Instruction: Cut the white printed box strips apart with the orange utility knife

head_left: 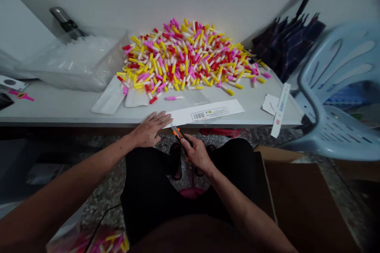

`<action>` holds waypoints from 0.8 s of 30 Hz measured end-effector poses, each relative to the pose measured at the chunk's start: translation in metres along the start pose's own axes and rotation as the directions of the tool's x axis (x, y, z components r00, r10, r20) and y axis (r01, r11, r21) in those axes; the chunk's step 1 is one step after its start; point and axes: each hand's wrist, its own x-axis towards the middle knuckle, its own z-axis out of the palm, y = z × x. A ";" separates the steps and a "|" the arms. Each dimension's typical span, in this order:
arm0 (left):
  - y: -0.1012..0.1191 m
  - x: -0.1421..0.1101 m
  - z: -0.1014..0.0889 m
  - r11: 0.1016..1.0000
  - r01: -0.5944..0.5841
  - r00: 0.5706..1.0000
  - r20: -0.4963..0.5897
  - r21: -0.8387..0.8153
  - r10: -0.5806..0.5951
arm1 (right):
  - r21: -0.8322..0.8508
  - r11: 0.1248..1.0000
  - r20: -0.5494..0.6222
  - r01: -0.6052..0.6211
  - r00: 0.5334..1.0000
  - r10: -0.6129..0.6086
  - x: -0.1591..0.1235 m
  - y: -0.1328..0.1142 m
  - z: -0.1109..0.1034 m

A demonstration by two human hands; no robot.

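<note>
Near the table's front edge lies a white cardboard strip [204,113] with a printed barcode label. My left hand [151,128] presses flat on its left end, fingers stretched out. In my right hand [197,151] is an orange and black utility knife [178,133], gripped by its handle. Its blade meets the strip's front edge, just right of my left fingers. Beyond the strip rises a big heap of small pink, yellow, red and white plastic tubes [184,57].
A clear plastic bag [80,63] and a dark bottle [67,21] stand at the back left. White scraps [280,112] lie on the right. A folded umbrella [287,43] and a blue plastic chair [335,99] are on that side. Cardboard [305,201] lies below right.
</note>
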 end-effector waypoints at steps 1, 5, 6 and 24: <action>0.000 0.000 -0.001 1.000 -0.005 1.000 0.012 -0.004 0.005 | 0.009 1.000 -0.004 -0.005 1.000 0.005 0.000 0.000 0.001; -0.003 -0.002 0.002 1.000 -0.020 0.999 -0.027 0.017 0.020 | 0.064 0.998 0.001 -0.021 1.000 0.021 0.001 0.000 0.004; -0.005 -0.002 0.005 0.999 -0.020 0.998 -0.055 0.030 0.021 | 0.092 0.996 0.009 -0.019 1.000 0.018 0.001 0.001 0.003; 0.011 -0.031 -0.033 0.582 0.277 0.726 -0.230 -0.764 -0.648 | -0.039 0.995 -0.660 -0.089 0.750 0.041 -0.052 0.001 -0.221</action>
